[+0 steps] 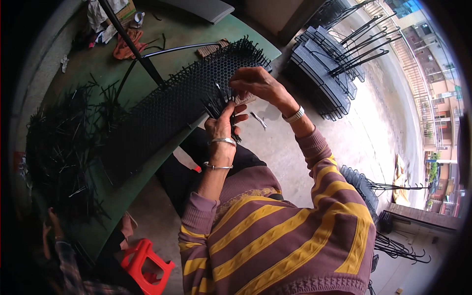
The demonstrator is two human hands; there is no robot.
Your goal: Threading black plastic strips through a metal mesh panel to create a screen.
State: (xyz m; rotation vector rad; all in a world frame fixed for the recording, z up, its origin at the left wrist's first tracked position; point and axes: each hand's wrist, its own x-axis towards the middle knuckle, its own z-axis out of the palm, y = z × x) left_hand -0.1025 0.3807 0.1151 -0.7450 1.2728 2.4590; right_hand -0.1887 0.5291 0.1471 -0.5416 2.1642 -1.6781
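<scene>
In my left hand is a bunch of thin black strips, fanned out above the fingers, with ends sticking out below. Just above and to the right, my right hand has its fingers bent together close to the strip tips; whatever they pinch is too small to make out. Beneath and beyond my hands, a long black honeycomb mesh panel lies slanted across the green table. Short black prongs line its far edge. A tangled heap of black strips covers the table's left part.
A dark pole rises beside the panel, near an orange cloth. Another person's hand is at the lower left, near a red plastic stool. Stacked black mesh panels with long hooked rods stand on the floor at right.
</scene>
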